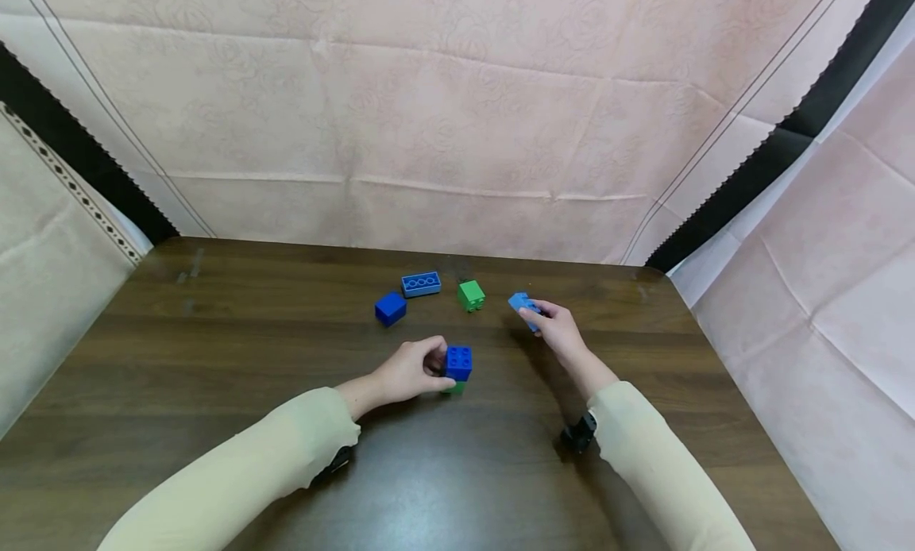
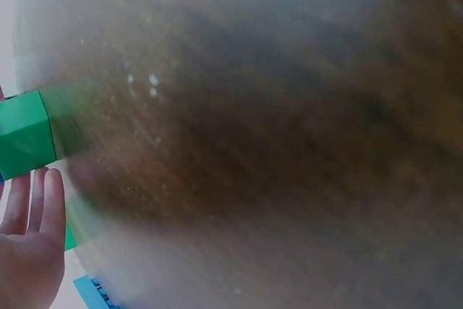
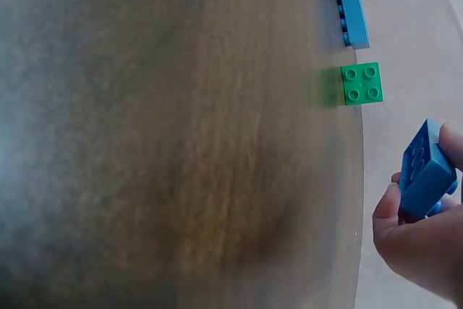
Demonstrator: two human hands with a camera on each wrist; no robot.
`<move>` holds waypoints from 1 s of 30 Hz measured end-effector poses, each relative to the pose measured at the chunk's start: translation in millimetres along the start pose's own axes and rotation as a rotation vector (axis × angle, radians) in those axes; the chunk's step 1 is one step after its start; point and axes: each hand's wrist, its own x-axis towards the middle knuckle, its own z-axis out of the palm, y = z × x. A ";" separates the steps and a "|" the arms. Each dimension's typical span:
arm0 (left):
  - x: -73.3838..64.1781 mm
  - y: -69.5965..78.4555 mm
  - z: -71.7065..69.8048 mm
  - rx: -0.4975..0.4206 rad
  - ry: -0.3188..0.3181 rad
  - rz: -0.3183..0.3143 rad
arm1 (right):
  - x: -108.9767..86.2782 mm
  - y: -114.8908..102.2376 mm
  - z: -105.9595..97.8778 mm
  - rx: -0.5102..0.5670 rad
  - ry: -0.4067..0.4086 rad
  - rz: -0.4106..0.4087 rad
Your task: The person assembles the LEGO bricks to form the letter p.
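My left hand [image 1: 409,371] grips a small stack near the middle of the table: a dark blue brick [image 1: 459,362] with studs up, on top of a green brick [image 1: 455,387]. In the left wrist view the green brick [image 2: 26,137] fills the left edge, with the fingers of the left hand [image 2: 32,251] against it. Farther right, my right hand [image 1: 565,337] pinches a lighter blue long brick [image 1: 524,305] between thumb and fingers. The right wrist view shows this long brick [image 3: 425,171] tilted, its hollow underside partly visible.
Behind the stack lie a loose dark blue brick [image 1: 390,308], a blue long brick [image 1: 421,284] on its side and a green brick [image 1: 471,295]. They rest on a brown wooden table [image 1: 250,337]. Pale patterned cloth [image 1: 457,122] rises behind its far edge.
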 end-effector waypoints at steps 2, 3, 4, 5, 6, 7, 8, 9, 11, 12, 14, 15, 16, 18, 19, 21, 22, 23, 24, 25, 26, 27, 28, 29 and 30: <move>0.3 -0.1 -0.4 -0.004 -0.003 -0.001 | -1.8 -0.7 -0.4 -0.019 0.000 -0.026; 0.6 -0.1 -0.6 -0.004 -0.004 -0.004 | -2.9 -1.3 -0.6 -0.031 0.001 -0.036; 0.8 0.1 -0.9 -0.003 -0.006 -0.007 | -4.0 -1.8 -0.9 -0.045 0.001 -0.042; 1.0 0.4 -1.1 -0.001 -0.008 -0.011 | -4.9 -2.2 -1.2 -0.060 0.001 -0.050; 1.1 0.7 -1.4 0.002 -0.008 -0.015 | -6.0 -2.6 -1.5 -0.072 0.000 -0.056; 1.3 1.0 -1.6 0.005 -0.008 -0.018 | -7.0 -2.9 -1.8 -0.082 0.001 -0.063; 1.6 1.0 -1.8 0.010 -0.010 -0.024 | -8.0 -3.1 -2.0 -0.095 0.000 -0.071; 1.6 1.4 -1.9 0.017 -0.011 -0.030 | -9.4 -3.4 -2.2 -0.100 0.001 -0.073; 1.4 2.5 -2.1 0.022 -0.007 -0.040 | -12.2 -4.0 -2.7 -0.115 -0.007 -0.085; 1.1 3.1 -2.1 0.023 -0.002 -0.043 | -13.8 -4.6 -2.9 -0.122 -0.012 -0.093; 0.3 5.2 -2.2 0.025 0.012 -0.044 | -17.0 -5.6 -3.2 -0.137 -0.025 -0.111; -0.3 6.8 -2.1 0.023 0.021 -0.046 | -18.5 -6.2 -3.4 -0.142 -0.030 -0.119; -0.9 8.2 -2.3 0.021 0.032 -0.041 | -19.6 -6.6 -3.4 -0.151 -0.037 -0.133; -1.6 11.0 -2.6 0.019 0.053 -0.024 | -21.6 -7.6 -3.2 -0.162 -0.041 -0.156; -1.7 12.7 -2.8 0.018 0.063 -0.012 | -22.4 -8.2 -3.1 -0.168 -0.040 -0.167; -1.7 15.6 -3.3 0.011 0.083 0.006 | -24.5 -10.1 -2.6 -0.169 -0.041 -0.179; -1.6 16.8 -3.5 0.005 0.092 0.013 | -25.6 -11.3 -2.1 -0.166 -0.043 -0.183; -1.6 17.7 -3.6 0.001 0.098 0.017 | -26.7 -12.7 -1.5 -0.158 -0.047 -0.183; -1.6 18.5 -3.6 -0.004 0.103 0.019 | -28.0 -14.1 -0.8 -0.155 -0.052 -0.185; -1.8 19.2 -3.7 -0.011 0.107 0.016 | -29.5 -15.6 0.1 -0.148 -0.058 -0.183; -1.9 19.4 -3.7 -0.018 0.110 0.010 | -31.0 -17.2 1.2 -0.143 -0.065 -0.180; -2.1 19.5 -3.6 -0.025 0.110 0.004 | -32.3 -18.4 2.5 -0.141 -0.072 -0.180; -2.3 19.6 -3.3 -0.033 0.109 -0.001 | -33.7 -19.6 4.0 -0.137 -0.080 -0.181; -2.5 19.5 -3.0 -0.038 0.110 -0.006 | -35.4 -20.8 5.6 -0.134 -0.089 -0.182; -2.6 19.3 -2.8 -0.044 0.111 -0.011 | -37.1 -21.9 7.2 -0.132 -0.098 -0.187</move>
